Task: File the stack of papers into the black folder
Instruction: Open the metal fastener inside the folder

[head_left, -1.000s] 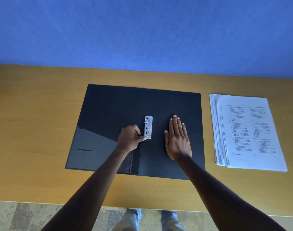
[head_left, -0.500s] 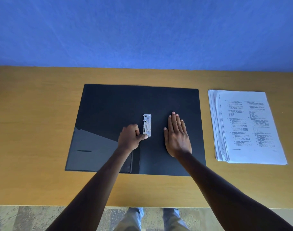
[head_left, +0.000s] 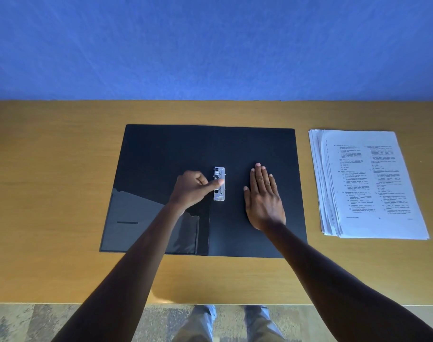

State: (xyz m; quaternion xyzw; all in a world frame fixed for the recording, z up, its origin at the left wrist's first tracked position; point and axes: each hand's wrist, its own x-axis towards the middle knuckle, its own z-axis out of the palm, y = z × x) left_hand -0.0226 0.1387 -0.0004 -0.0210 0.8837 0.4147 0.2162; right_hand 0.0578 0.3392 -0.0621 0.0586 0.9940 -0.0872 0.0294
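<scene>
On the wooden surface in front of you, the black folder lies open and flat, its two leaves spread left and right. At its centre fold sits a small metal clip, its long axis running away from you. Your left hand is curled loosely, fingers folded in, with the thumb stretched right so its tip touches the middle of the clip; it grips nothing. Your right hand lies flat and open on the folder's right leaf, fingers together and pointing away from you, just to the right of the clip, holding nothing. The stack of papers rests on the surface to the right of the folder, apart from its edge, long side also running away from you. Your right hand is the nearer one to the stack, which lies directly to its right; the clip most likely must be opened first
</scene>
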